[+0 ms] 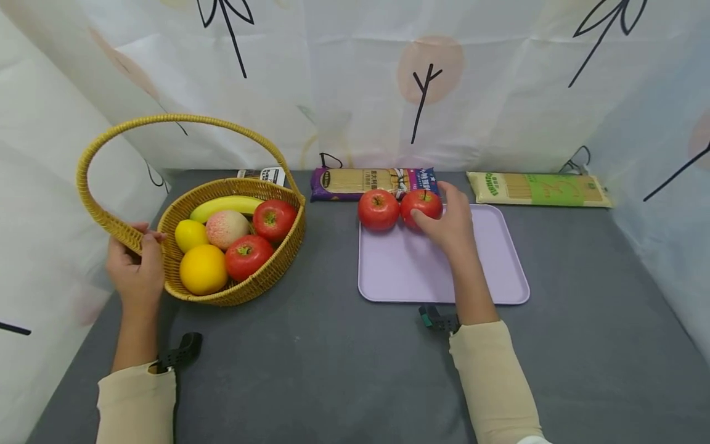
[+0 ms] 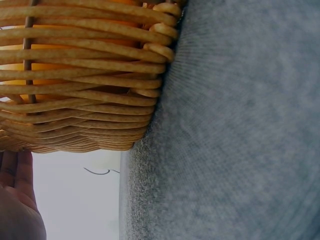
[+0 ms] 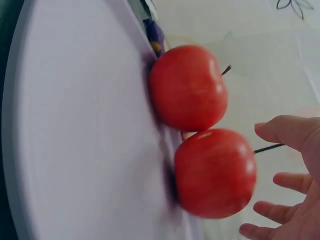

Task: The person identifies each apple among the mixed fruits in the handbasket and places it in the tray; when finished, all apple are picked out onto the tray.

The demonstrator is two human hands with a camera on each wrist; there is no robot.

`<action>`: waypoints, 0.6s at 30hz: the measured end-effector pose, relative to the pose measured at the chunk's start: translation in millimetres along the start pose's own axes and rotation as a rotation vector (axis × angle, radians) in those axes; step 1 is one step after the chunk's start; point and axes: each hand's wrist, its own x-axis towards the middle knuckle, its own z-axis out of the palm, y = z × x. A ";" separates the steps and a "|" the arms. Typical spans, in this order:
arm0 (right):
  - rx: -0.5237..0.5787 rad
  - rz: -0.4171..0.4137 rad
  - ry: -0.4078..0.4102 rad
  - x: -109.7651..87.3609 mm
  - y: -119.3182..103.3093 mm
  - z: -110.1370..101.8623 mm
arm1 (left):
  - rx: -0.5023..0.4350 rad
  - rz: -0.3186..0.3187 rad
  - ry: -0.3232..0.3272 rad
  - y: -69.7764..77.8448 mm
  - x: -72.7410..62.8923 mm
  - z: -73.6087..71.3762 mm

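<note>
A yellow wicker basket (image 1: 285,259) stands at the left, its tall handle (image 1: 183,118) upright. My left hand (image 1: 135,265) grips the handle low on its left side; in the left wrist view only part of that hand shows beside the woven wall. Inside the basket lie a banana (image 1: 227,206), a lemon (image 1: 190,235), a peach (image 1: 226,228), an orange (image 1: 203,269) and two red apples (image 1: 248,258). Two more apples (image 3: 187,87) sit side by side at the back edge of a lilac tray (image 1: 399,277). Around the right-hand apple (image 3: 215,172), my right hand (image 3: 295,185) has its thumb and fingers spread, apart from the fruit.
Behind the tray lies a purple-ended noodle packet (image 1: 366,184), with a green and yellow noodle packet (image 1: 540,189) to its right. Another small packet (image 1: 272,175) is partly hidden behind the basket. Patterned white cloth (image 1: 344,92) hangs along the back and sides of the grey table (image 1: 310,370).
</note>
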 end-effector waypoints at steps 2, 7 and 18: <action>-0.016 -0.056 0.029 -3.9 -6.7 0.6 | 0.007 0.012 0.004 1.0 0.2 0.7; 0.002 -0.255 0.042 -19.0 -30.3 10.2 | 0.042 0.038 -0.008 2.4 0.9 1.7; -0.062 -0.698 -0.299 -45.2 -107.1 80.8 | 0.022 0.030 -0.010 4.5 0.1 -0.1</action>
